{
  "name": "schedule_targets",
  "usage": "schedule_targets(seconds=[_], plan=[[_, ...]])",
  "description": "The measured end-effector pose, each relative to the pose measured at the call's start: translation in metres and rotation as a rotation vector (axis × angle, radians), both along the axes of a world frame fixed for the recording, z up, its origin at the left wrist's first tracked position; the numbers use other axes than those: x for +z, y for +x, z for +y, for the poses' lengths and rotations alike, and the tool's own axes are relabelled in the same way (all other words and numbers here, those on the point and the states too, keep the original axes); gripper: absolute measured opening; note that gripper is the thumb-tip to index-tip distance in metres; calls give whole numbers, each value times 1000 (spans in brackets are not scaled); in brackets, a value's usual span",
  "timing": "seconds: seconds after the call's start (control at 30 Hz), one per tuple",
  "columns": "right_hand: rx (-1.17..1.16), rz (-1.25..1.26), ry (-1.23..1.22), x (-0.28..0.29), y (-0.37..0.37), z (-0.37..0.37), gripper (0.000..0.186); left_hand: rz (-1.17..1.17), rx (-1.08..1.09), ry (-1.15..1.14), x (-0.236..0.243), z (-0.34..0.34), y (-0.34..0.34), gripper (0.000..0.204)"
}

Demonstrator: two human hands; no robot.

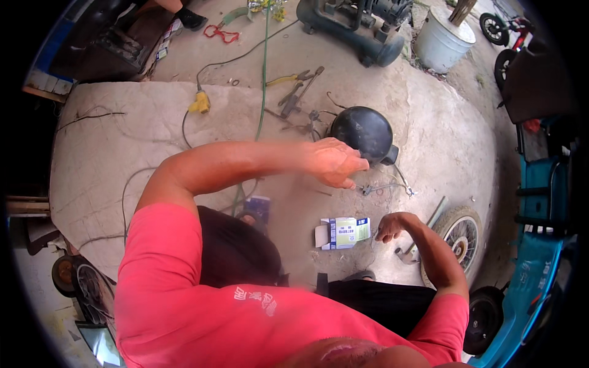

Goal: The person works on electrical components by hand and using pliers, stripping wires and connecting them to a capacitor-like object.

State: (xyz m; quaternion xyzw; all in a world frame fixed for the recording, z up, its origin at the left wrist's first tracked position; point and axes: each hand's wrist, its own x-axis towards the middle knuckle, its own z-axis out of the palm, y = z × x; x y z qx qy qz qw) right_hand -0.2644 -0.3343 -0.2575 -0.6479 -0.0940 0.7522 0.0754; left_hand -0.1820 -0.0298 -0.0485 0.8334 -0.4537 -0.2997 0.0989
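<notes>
My left hand (342, 165) hovers at the lower left side of a rounded black metal housing (362, 132), with some fingers apart and nothing clearly held. Below it lie a small dark fitting (367, 189) and thin wires (405, 184) running from the housing. My right hand (391, 227) is low on the right, fingers curled round something too small to make out. Just left of that hand, an opened white, blue and green cardboard box (343, 233) lies on the concrete. A metal tube (429, 224) and a spoked wheel (455, 236) are to the right.
Pliers and tools (291, 98), cables with a yellow connector (200, 102) and red-handled scissors (221, 34) lie farther off. A compressor (356, 24), white bucket (443, 43) and turquoise vehicle (540, 257) surround the area. Another person's foot (191, 18) shows at upper left.
</notes>
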Motion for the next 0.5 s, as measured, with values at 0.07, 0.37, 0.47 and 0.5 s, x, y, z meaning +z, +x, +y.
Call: schedule_targets(seconds=[0.07,0.37,0.47,0.5], plan=[[-29,39,26,-5,-1,-1,29,-65,68,-85,2,-4,8,66],[27,-76,218,-14,23,29,24,-306,164,-303,-2,1,31,84],[50,-194,370,8,23,59,36,-302,244,-112,-19,17,32,58],[19,-198,392,-9,19,46,36,-210,220,-41,-17,8,30,50]])
